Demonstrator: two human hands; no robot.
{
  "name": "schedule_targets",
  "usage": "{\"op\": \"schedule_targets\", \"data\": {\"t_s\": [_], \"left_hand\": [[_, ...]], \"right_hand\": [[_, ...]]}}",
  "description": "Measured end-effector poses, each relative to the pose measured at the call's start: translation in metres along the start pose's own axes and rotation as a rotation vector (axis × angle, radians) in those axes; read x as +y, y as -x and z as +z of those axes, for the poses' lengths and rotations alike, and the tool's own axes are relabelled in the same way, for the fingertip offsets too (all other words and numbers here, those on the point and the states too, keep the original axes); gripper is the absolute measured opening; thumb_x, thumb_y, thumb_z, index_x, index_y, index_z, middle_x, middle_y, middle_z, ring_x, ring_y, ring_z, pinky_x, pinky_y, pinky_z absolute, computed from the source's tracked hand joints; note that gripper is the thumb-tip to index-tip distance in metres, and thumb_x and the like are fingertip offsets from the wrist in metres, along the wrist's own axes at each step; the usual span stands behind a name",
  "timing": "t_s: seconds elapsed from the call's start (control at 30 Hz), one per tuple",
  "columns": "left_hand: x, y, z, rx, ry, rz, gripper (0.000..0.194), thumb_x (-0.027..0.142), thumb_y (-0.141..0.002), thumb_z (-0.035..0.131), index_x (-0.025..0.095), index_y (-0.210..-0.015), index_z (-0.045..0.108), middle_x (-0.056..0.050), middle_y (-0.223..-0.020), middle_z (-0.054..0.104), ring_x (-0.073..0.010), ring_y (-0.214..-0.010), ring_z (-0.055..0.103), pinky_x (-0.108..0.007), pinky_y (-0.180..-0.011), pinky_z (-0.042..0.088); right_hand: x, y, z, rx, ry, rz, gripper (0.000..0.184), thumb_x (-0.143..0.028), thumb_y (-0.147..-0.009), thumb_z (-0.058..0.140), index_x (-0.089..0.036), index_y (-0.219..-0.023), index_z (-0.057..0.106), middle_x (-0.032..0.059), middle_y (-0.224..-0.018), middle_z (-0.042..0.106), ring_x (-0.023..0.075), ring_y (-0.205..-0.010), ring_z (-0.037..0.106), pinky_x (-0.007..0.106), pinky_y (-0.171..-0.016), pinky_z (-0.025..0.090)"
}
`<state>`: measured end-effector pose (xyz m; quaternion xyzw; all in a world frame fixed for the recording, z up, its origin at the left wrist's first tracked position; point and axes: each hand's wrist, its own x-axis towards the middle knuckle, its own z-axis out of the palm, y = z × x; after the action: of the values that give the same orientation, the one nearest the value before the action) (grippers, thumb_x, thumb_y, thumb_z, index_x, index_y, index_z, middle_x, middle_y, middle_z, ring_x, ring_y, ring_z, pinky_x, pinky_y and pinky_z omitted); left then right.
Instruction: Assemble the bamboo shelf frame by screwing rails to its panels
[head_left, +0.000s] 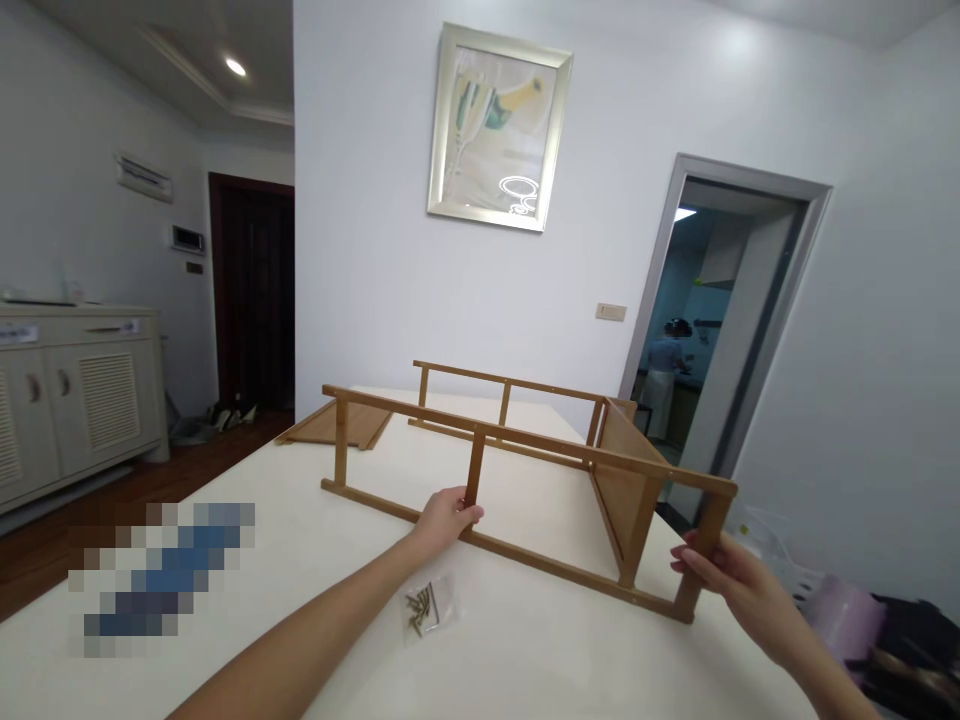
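Observation:
A brown wooden shelf frame [555, 562] lies on its side on the white table [525, 660]. Two ladder-like side pieces run across it, joined at the right by a wooden panel [628, 440]. My left hand [444, 520] is closed around the middle crossbar of the near side piece. At the right end, my right hand [724, 565] grips the end crossbar of that same piece, thumb in front and fingers partly hidden behind. Just below my left hand lies a small clear bag of screws [429, 608].
A loose wooden panel [341, 424] lies at the table's far left. A blurred-out blue item [169, 570] is on the left of the table. Purple and black items [847, 620] sit beyond the right edge. A person [664, 370] stands beyond the doorway.

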<state>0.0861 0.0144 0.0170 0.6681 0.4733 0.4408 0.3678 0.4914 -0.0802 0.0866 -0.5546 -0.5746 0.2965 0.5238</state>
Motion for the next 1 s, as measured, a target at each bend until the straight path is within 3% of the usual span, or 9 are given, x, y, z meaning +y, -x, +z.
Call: {"op": "schedule_targets", "data": {"t_s": [0.33,0.5,0.6,0.7,0.8,0.87,1.0], "left_hand": [[0.014,0.019,0.010,0.002,0.003,0.007,0.028,0.044,-0.076,0.060,0.017,-0.079,0.066,-0.004,-0.074,0.069,-0.0173,-0.068,0.059,-0.027,-0.063,0.040],[0.018,0.020,0.014,-0.023,-0.048,0.024,0.023,0.040,-0.078,0.058,0.018,-0.079,0.064,-0.003,-0.074,0.068,-0.0174,-0.068,0.059,-0.027,-0.063,0.041],[0.015,0.020,0.015,-0.023,-0.117,0.055,0.021,0.038,-0.081,0.055,0.018,-0.078,0.063,-0.002,-0.073,0.066,-0.0175,-0.067,0.057,-0.028,-0.064,0.040],[0.009,0.020,0.013,-0.027,-0.199,0.074,0.019,0.035,-0.083,0.052,0.019,-0.077,0.060,-0.002,-0.071,0.065,-0.0172,-0.066,0.055,-0.028,-0.063,0.039],[0.002,0.020,0.011,-0.028,-0.304,0.098,0.019,0.033,-0.086,0.049,0.020,-0.075,0.058,-0.002,-0.070,0.063,-0.0169,-0.064,0.054,-0.028,-0.062,0.037],[-0.001,0.020,0.011,-0.045,-0.351,0.115,0.020,0.033,-0.087,0.048,0.020,-0.075,0.057,-0.001,-0.070,0.063,-0.0168,-0.063,0.054,-0.028,-0.062,0.036],[-0.003,0.022,0.011,-0.074,-0.427,0.140,0.024,0.033,-0.090,0.046,0.020,-0.073,0.057,-0.002,-0.069,0.063,-0.0173,-0.065,0.055,-0.028,-0.064,0.037]], "right_hand": [[0.021,-0.032,0.001,0.110,0.171,-0.041,0.050,-0.059,-0.062,0.069,-0.022,-0.091,0.053,0.0106,-0.083,0.073,0.0318,-0.083,0.072,0.040,-0.074,0.058],[0.032,-0.046,0.004,0.219,0.384,-0.058,0.035,-0.051,-0.074,0.052,-0.022,-0.092,0.052,0.0128,-0.091,0.072,0.0317,-0.090,0.070,0.042,-0.079,0.053],[0.034,-0.047,0.012,0.339,0.540,-0.061,0.039,-0.047,-0.078,0.047,-0.017,-0.103,0.054,0.0172,-0.100,0.069,0.0330,-0.092,0.067,0.046,-0.082,0.051],[0.030,-0.037,0.030,0.602,0.671,-0.219,0.058,-0.045,-0.082,0.046,-0.003,-0.122,0.048,0.0273,-0.115,0.060,0.0374,-0.105,0.059,0.051,-0.088,0.048],[0.020,-0.021,0.057,0.837,0.789,-0.539,0.055,-0.040,-0.087,0.046,0.001,-0.122,0.048,0.0292,-0.118,0.053,0.0396,-0.120,0.045,0.054,-0.098,0.040],[0.013,-0.013,0.081,0.757,0.816,-0.712,0.040,-0.034,-0.090,0.047,-0.004,-0.116,0.051,0.0235,-0.108,0.057,0.0337,-0.111,0.050,0.049,-0.094,0.044],[0.006,-0.010,0.132,0.311,0.825,-0.883,0.013,-0.021,-0.093,0.045,-0.017,-0.101,0.054,0.0101,-0.093,0.060,0.0215,-0.090,0.056,0.035,-0.083,0.046]]}}
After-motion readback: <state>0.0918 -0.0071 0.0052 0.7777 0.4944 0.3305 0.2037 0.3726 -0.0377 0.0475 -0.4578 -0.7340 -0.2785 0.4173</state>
